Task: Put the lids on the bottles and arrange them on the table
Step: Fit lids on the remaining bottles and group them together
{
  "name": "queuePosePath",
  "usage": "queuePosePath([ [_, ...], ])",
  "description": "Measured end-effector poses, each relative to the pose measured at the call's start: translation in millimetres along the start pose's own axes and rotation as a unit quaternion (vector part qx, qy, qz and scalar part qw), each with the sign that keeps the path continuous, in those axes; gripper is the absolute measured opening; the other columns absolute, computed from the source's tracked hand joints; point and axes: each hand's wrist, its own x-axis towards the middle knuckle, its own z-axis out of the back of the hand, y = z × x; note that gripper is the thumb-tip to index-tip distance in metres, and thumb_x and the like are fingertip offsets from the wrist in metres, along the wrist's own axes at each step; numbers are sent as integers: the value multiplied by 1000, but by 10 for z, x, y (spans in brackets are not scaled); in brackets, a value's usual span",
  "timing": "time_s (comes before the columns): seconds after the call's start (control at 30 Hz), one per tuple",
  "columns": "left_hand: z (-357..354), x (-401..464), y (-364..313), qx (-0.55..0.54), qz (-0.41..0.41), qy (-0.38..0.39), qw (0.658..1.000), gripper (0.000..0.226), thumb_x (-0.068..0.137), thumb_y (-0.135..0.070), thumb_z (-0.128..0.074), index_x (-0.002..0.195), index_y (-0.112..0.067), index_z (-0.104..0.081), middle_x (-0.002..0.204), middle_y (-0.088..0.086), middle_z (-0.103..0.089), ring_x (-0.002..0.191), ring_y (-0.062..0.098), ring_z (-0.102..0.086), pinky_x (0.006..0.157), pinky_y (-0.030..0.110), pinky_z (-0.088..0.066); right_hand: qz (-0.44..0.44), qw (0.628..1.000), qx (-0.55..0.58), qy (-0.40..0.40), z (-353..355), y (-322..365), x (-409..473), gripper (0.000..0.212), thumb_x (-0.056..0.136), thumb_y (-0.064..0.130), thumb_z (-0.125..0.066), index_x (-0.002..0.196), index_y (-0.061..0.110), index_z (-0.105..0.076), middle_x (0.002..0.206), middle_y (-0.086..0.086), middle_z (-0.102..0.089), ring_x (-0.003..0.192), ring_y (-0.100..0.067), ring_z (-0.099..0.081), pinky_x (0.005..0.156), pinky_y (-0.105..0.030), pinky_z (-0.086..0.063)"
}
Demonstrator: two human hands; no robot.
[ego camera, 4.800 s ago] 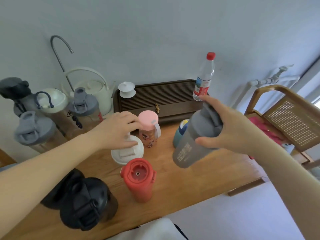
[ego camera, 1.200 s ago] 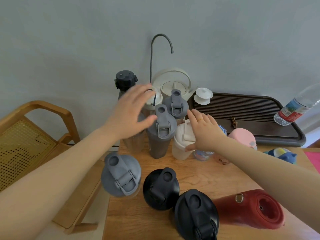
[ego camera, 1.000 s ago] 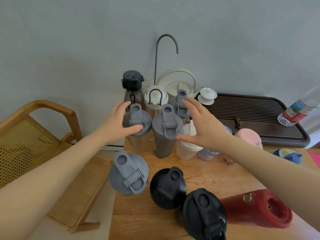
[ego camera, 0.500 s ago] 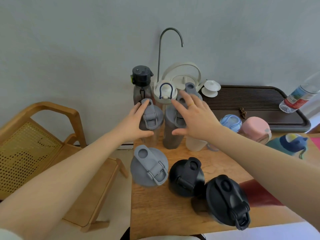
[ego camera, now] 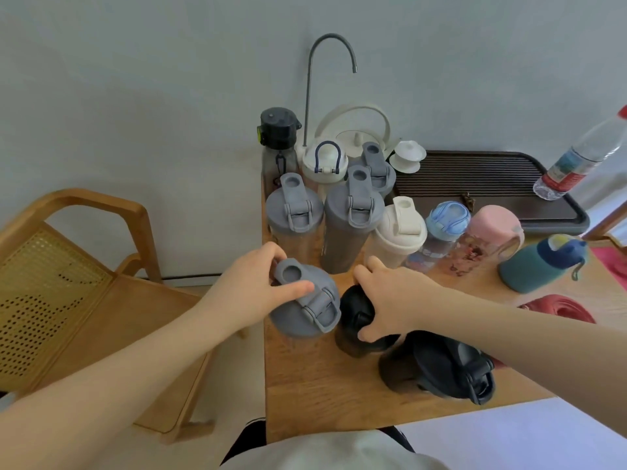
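Several lidded bottles stand on the wooden table (ego camera: 315,395). My left hand (ego camera: 252,293) grips the lid of the near grey shaker bottle (ego camera: 312,313) at the table's left edge. Right beside it, my right hand (ego camera: 390,300) clasps the top of a black shaker bottle (ego camera: 353,320). A second black bottle (ego camera: 441,364) stands at the front right. Behind them stand two grey shakers (ego camera: 293,212) (ego camera: 353,212), a cream shaker (ego camera: 400,232), a blue-lidded bottle (ego camera: 444,222), a pink bottle (ego camera: 492,228) and a teal bottle (ego camera: 543,262). A red bottle (ego camera: 556,307) shows partly behind my right arm.
At the back stand a white kettle (ego camera: 353,130) under a curved tap (ego camera: 330,56), a black-capped bottle (ego camera: 278,137) and a white-lidded bottle (ego camera: 324,161). A dark slatted tray (ego camera: 492,178) holds a clear water bottle (ego camera: 583,157). A wooden cane chair (ego camera: 68,266) stands left of the table.
Both hands have left the two grey shakers in the back row and come down to the front; the left now holds the near grey bottle, the right the black one.
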Motion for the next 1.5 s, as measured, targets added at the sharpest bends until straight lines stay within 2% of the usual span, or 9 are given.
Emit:
queuePosePath([
  [0.23,111,219,-4,-50,-24,-3,998,7,88,-19,-58,81,-19,-59,78,-3,-61,50,3,-52,45,6,-40,76,989,-22,-124,38,-108,131,58,72,44,-67,117,18,-40,125,-7,-36,95,-28,-49,80,-34,-43],
  [0.6,104,572,-1,10,-76,-103,992,15,91,-14,-52,97,-9,-65,92,7,-55,71,16,-50,68,34,-48,89,986,-92,-110,246,-205,276,59,83,40,-60,133,21,-35,148,-1,-25,106,-28,-56,66,-33,-43],
  [0.83,107,568,-8,68,-137,-136,979,18,88,-9,-56,101,-6,-69,103,12,-66,81,18,-53,77,26,-41,96,985,-49,-131,230,-239,160,52,90,29,-54,137,23,-33,157,5,-11,113,-23,-55,73,-33,-50],
  [0.93,54,503,-58,128,-171,-194,958,25,87,-18,-52,101,-4,-68,111,17,-64,103,37,-54,91,42,-44,94,969,42,-225,282,-384,-54,35,91,17,-51,126,20,-48,145,4,-38,97,-19,-58,76,-36,-50],
  [1.0,-1,451,-185,142,-205,-217,944,35,86,-27,-45,101,-4,-66,115,18,-61,112,34,-47,96,38,-36,98,944,112,-294,298,-520,-244,25,90,9,-51,113,14,-60,119,0,-59,79,-13,-52,75,-34,-49],
  [1.1,-170,358,-493,133,-289,-193,928,32,86,-27,-45,96,-6,-67,111,14,-63,113,22,-43,99,34,-36,72,913,159,-369,333,-840,-544,19,87,4,-55,99,13,-67,88,7,-64,69,3,-48,73,-10,-45],
  [1.27,-818,146,-944,144,-392,-48,907,36,86,-39,-49,106,-13,-63,118,8,-62,116,17,-42,100,31,-36,3,926,285,-250,98,-1467,-952,17,86,19,-60,99,30,-58,98,8,-66,90,-11,-62,81,-21,-49],
  [1.37,-1212,-15,-1137,217,-384,-1,897,66,75,-64,-48,122,-18,-52,135,8,-50,124,18,-33,104,36,-33,-7,935,302,-184,-262,-1679,-1200,28,84,30,-63,111,31,-54,103,22,-54,101,-5,-54,86,-17,-42],
  [1.5,-1549,-274,-1311,307,-300,-35,903,91,56,-79,-46,124,-19,-46,139,10,-47,128,24,-28,103,44,-33,-4,936,293,-195,-679,-1835,-1443,88,64,60,-67,137,25,-32,132,15,-32,121,0,-34,100,-19,-31],
])
